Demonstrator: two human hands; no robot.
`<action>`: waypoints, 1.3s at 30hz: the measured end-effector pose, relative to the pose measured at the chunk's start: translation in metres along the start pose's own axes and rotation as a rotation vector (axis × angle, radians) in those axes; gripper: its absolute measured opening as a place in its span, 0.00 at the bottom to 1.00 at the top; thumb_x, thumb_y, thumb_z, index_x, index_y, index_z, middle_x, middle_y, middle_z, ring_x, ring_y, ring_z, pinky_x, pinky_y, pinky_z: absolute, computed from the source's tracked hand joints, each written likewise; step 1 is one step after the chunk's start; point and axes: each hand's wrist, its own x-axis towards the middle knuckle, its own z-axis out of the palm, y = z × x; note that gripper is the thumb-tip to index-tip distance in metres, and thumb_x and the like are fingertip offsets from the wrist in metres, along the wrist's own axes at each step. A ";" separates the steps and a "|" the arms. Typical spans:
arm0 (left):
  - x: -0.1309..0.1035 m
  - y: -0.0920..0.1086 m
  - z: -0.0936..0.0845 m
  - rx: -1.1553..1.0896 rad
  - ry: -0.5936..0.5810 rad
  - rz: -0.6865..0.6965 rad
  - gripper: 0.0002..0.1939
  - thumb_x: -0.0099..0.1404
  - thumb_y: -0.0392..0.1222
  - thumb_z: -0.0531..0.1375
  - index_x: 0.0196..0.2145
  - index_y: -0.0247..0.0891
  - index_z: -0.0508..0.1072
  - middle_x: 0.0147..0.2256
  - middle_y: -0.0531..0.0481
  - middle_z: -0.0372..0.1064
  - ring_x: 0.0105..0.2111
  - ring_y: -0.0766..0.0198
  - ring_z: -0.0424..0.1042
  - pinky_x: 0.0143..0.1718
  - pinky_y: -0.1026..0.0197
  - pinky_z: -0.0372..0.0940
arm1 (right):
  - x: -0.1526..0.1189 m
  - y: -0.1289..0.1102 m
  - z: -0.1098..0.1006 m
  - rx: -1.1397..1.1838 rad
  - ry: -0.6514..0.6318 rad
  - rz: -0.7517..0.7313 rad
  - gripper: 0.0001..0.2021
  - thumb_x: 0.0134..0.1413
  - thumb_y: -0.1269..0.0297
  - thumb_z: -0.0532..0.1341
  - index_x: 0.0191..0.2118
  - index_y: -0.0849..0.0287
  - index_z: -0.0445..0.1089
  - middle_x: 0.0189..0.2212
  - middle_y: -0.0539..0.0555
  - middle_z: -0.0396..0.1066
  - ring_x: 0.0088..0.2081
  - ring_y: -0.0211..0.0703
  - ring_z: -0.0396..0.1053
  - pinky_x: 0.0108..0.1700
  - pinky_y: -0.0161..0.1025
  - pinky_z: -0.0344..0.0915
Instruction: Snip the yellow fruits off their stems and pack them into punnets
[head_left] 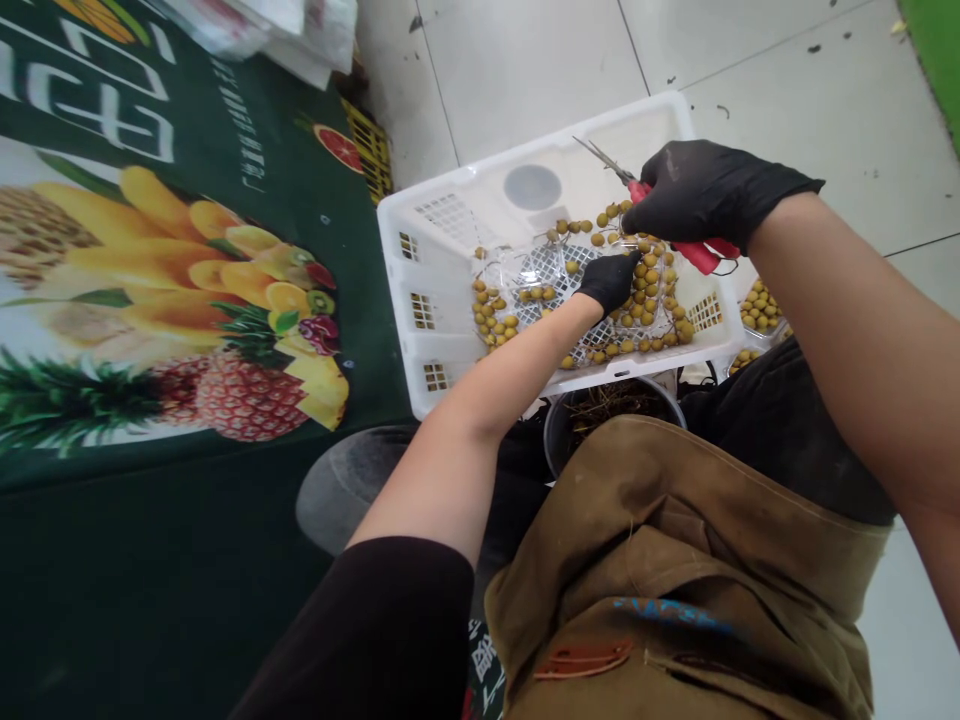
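A white plastic crate (429,390) stands in front of me with many small round yellow-brown fruits (646,290) in it, some in clear plastic boxes. My left hand (611,283), in a black glove, reaches down into the crate beside the fruits at the right. Its fingers are closed at the fruit, but what they hold, if anything, is too small to make out. Above the crate's right side, my black-gloved right hand (694,195) is wrapped round red-handled scissors (701,255), their thin blades pointing up and left.
A bucket (555,440) with brown stems stands under the crate's near edge. More fruit in clear boxes (761,308) lies right of the crate. A green printed cloth (360,330) hangs at the left, with plastic bags (300,35) above and a yellow crate (367,150) behind.
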 end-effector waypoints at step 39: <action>-0.140 -0.167 -0.060 0.050 -0.192 -0.255 0.20 0.74 0.42 0.63 0.59 0.41 0.87 0.54 0.41 0.88 0.53 0.46 0.86 0.55 0.54 0.76 | 0.009 -0.026 0.001 -0.323 -0.141 0.048 0.18 0.76 0.48 0.61 0.54 0.55 0.79 0.32 0.61 0.74 0.33 0.56 0.71 0.43 0.53 0.70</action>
